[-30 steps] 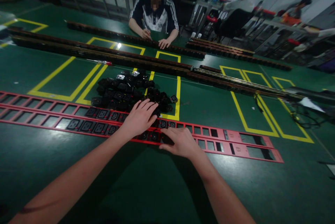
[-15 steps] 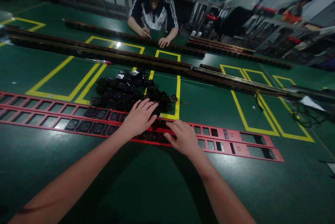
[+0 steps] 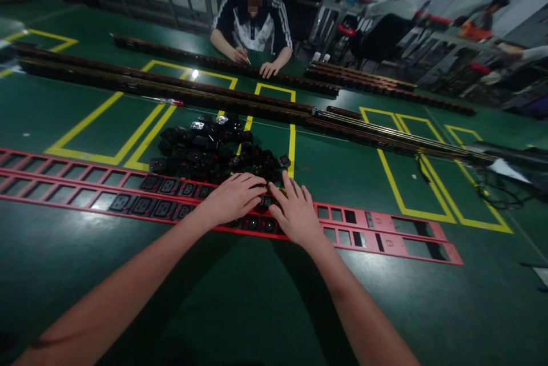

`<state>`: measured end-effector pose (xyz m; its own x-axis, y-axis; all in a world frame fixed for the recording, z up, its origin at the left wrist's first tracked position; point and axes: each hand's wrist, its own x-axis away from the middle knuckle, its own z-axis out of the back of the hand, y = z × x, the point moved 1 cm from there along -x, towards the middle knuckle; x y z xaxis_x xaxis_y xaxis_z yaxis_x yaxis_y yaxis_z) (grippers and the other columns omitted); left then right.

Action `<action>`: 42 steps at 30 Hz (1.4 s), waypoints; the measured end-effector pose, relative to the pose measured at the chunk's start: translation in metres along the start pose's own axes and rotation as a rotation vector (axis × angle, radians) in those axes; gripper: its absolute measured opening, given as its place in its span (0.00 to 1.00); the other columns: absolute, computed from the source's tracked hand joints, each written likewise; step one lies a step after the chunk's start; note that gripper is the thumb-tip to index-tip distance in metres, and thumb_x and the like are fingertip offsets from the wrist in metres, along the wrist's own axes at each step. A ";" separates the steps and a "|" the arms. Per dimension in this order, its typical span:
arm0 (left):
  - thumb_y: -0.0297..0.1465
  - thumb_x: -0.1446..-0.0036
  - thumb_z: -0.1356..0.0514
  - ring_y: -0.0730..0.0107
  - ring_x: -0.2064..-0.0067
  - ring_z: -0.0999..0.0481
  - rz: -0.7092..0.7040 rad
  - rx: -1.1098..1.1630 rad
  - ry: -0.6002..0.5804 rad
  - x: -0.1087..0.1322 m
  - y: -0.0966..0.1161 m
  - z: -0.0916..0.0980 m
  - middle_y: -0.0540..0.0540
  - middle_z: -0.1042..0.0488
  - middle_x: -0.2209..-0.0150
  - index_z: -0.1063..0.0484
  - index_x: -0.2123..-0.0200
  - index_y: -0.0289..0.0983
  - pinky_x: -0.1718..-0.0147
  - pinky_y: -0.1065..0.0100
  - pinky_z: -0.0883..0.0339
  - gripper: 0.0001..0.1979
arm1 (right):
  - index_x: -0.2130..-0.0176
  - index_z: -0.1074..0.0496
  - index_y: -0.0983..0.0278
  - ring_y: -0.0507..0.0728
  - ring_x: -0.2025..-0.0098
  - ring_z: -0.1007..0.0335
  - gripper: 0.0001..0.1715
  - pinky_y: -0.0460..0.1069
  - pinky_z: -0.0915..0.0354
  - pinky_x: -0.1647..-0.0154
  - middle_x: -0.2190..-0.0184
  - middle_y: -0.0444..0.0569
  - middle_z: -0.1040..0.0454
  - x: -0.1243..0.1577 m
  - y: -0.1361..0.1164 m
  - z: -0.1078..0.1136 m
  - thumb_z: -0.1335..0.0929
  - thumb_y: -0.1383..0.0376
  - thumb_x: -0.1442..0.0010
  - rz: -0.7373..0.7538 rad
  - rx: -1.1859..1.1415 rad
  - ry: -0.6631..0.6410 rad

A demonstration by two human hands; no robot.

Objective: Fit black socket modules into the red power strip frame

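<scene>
Two long red frames (image 3: 387, 221) with rectangular openings lie side by side across the green table. Black sockets (image 3: 164, 209) fill several openings in their middle part. Over the upper frame is my left hand (image 3: 233, 199), palm down, its fingertips near a black socket (image 3: 266, 201). My right hand (image 3: 297, 209) is spread at the right of that socket, fingers apart, with nothing seen in it. Whether my left fingers hold anything is hidden. Just beyond both hands lies a heap of loose black sockets (image 3: 205, 146).
Long dark strips (image 3: 214, 95) run across the table behind the heap. Opposite, a person (image 3: 257, 29) holds a thin tool over another strip. Yellow tape rectangles (image 3: 389, 177) mark the table. Black cables (image 3: 496, 192) lie at the right.
My left hand has shifted slightly right and down. My right hand has moved up and left, its fingers spreading and reaching forward. A socket between the hands now shows more clearly.
</scene>
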<state>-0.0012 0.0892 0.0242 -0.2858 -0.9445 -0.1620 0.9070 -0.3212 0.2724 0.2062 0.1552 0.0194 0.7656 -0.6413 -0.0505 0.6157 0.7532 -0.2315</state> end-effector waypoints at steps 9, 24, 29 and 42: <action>0.36 0.29 0.49 0.56 0.38 0.32 0.081 0.006 0.026 -0.001 0.000 -0.002 0.43 0.31 0.36 0.29 0.40 0.39 0.37 0.52 0.38 0.20 | 0.31 0.41 0.64 0.70 0.37 0.39 0.33 0.66 0.36 0.39 0.36 0.63 0.38 0.000 0.002 0.000 0.39 0.55 0.29 -0.096 -0.106 0.111; 0.36 0.30 0.49 0.57 0.39 0.31 0.083 0.016 0.044 -0.001 -0.001 -0.003 0.43 0.31 0.37 0.29 0.41 0.40 0.38 0.52 0.37 0.19 | 0.57 0.33 0.62 0.67 0.43 0.31 0.06 0.64 0.34 0.43 0.46 0.61 0.27 -0.002 0.013 -0.010 0.38 0.65 0.33 -0.140 -0.284 0.238; 0.36 0.30 0.49 0.57 0.39 0.32 0.084 0.011 0.047 -0.001 -0.001 -0.003 0.43 0.31 0.37 0.29 0.41 0.39 0.38 0.52 0.37 0.19 | 0.65 0.38 0.59 0.64 0.47 0.30 0.05 0.60 0.33 0.46 0.54 0.57 0.28 -0.003 0.018 -0.008 0.37 0.67 0.36 -0.155 -0.404 0.370; 0.36 0.30 0.49 0.57 0.38 0.32 0.086 0.024 0.046 -0.001 -0.002 -0.005 0.43 0.31 0.37 0.29 0.41 0.40 0.37 0.52 0.38 0.19 | 0.57 0.30 0.60 0.60 0.51 0.31 0.21 0.56 0.30 0.47 0.55 0.53 0.35 0.001 0.018 -0.003 0.39 0.76 0.49 -0.145 -0.428 0.400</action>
<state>-0.0014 0.0917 0.0193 -0.1921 -0.9647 -0.1802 0.9198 -0.2410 0.3097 0.2174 0.1677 0.0122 0.4986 -0.8008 -0.3318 0.5149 0.5815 -0.6299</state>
